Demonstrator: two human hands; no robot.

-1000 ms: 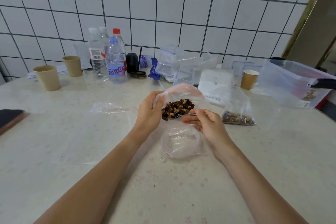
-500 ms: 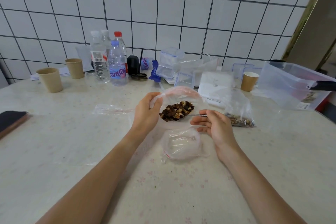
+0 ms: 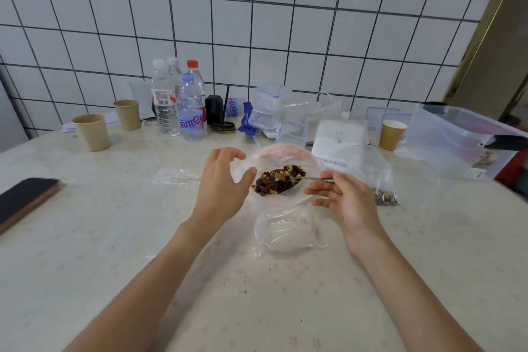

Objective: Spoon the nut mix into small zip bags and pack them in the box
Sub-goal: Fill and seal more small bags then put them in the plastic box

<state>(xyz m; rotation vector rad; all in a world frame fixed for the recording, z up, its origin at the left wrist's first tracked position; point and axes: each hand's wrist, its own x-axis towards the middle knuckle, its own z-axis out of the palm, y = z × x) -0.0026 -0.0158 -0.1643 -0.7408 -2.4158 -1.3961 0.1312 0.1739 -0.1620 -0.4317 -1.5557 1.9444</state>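
My left hand [image 3: 221, 183] pinches the left rim of a small clear zip bag [image 3: 285, 227], holding its red-edged mouth open above the table. The bag's empty bottom rests on the tabletop. My right hand [image 3: 344, 203] grips the handle of a metal spoon [image 3: 314, 179]. A heap of dark and pale nut mix [image 3: 278, 180] fills the spoon, which lies level at the bag's mouth. Behind my right hand lies a larger clear bag with more nut mix [image 3: 384, 196]. The clear plastic box [image 3: 457, 137] stands at the right, tilted.
A phone [image 3: 25, 198] lies at the left edge. Paper cups [image 3: 91, 132], water bottles [image 3: 164, 106] and clip-lid containers [image 3: 271, 107] line the wall side. An empty bag [image 3: 177, 179] lies left of my left hand. Another cup [image 3: 392, 134] stands near the box.
The loaded spoon stays at the bag's mouth, nearly level. My left hand's fingers have loosened and spread a little at the rim. My head has tilted up slightly.
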